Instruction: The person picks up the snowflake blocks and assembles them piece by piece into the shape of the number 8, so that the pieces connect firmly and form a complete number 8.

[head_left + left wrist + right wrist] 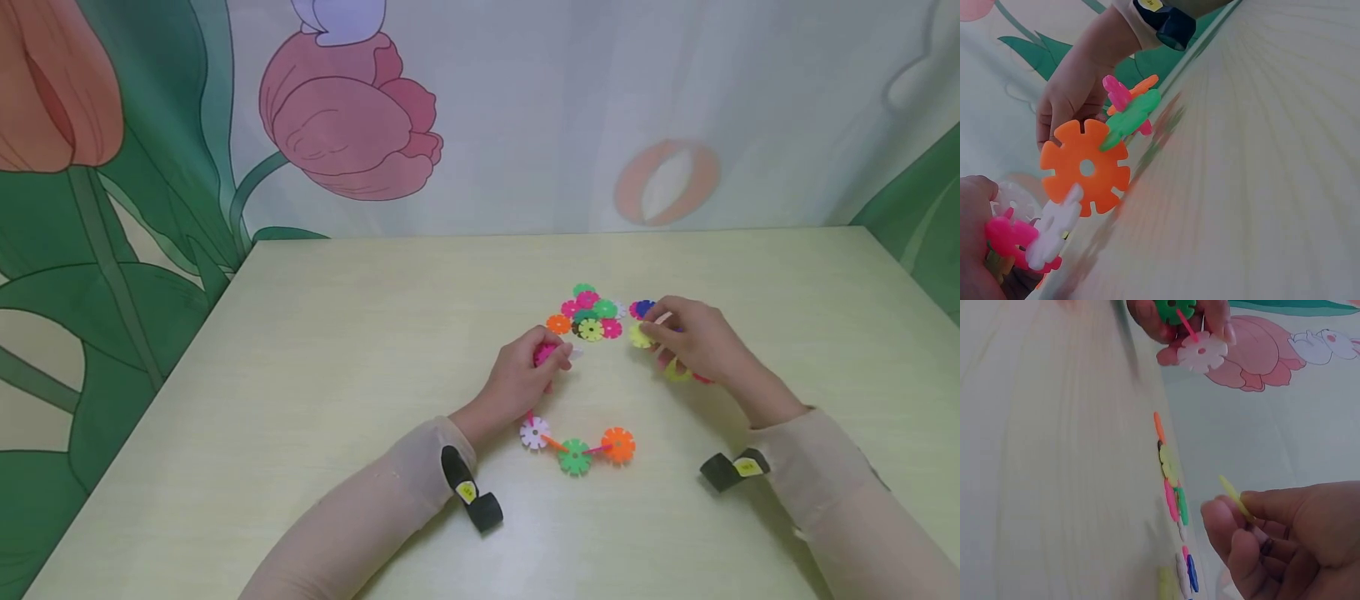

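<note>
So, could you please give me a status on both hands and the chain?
Left hand holding snowflake-disc chain. Right hand pinching yellow disc, unattached. Disc pile beyond left hand; nothing visibly blocking.

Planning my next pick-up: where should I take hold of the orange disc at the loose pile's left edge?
Probably best to pinch the orange disc by its notched outer rim, coming from the left: it appears to lie flat, that side is uncovered, and other discs crowd its right.

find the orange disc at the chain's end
In the head view, the orange disc ends the chain, right of the pink piece and green disc, lower right of the left hand.
</note>
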The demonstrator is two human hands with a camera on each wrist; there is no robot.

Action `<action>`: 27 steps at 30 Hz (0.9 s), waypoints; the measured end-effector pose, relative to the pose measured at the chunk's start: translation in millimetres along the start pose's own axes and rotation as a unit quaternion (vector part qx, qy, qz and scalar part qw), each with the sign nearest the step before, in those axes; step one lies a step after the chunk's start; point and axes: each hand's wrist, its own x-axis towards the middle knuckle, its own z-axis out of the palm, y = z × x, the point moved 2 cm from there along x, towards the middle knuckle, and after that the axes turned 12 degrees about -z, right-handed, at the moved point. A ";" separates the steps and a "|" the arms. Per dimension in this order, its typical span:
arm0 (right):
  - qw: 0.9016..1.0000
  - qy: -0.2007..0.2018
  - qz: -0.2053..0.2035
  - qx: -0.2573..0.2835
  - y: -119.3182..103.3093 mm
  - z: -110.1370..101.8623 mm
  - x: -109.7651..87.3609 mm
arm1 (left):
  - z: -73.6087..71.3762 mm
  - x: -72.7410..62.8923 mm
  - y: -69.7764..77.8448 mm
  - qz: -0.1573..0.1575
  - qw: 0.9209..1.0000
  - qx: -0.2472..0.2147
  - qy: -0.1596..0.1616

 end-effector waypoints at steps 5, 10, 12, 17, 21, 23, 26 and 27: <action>0.998 -0.007 -0.044 0.033 -7.3 5.5 0.8 | 0.4 0.7 -0.8 -0.003 1.000 0.000 0.000; 0.996 -0.014 -0.078 0.052 -14.7 11.8 0.7 | 0.5 0.9 -1.4 -0.004 1.000 0.001 -0.002; 0.995 -0.018 -0.074 0.059 -18.3 14.9 0.2 | 0.6 1.0 -1.5 -0.002 1.000 0.001 -0.003; 0.995 -0.031 -0.059 0.074 -26.1 23.2 -0.1 | 0.9 0.7 -1.0 0.005 1.000 -0.001 -0.007; 0.995 -0.034 -0.054 0.079 -29.4 27.7 0.1 | 1.7 0.9 -0.9 0.012 1.000 -0.004 -0.014; 0.994 -0.034 -0.060 0.084 -30.4 29.6 0.2 | 2.3 0.9 -1.0 0.016 1.000 -0.003 -0.017; 0.993 -0.033 -0.068 0.095 -32.1 32.5 0.1 | 3.0 1.3 -1.3 0.019 1.000 0.000 -0.017; 0.992 -0.032 -0.071 0.098 -32.5 33.6 0.1 | 3.1 1.2 -1.2 0.019 1.000 0.001 -0.016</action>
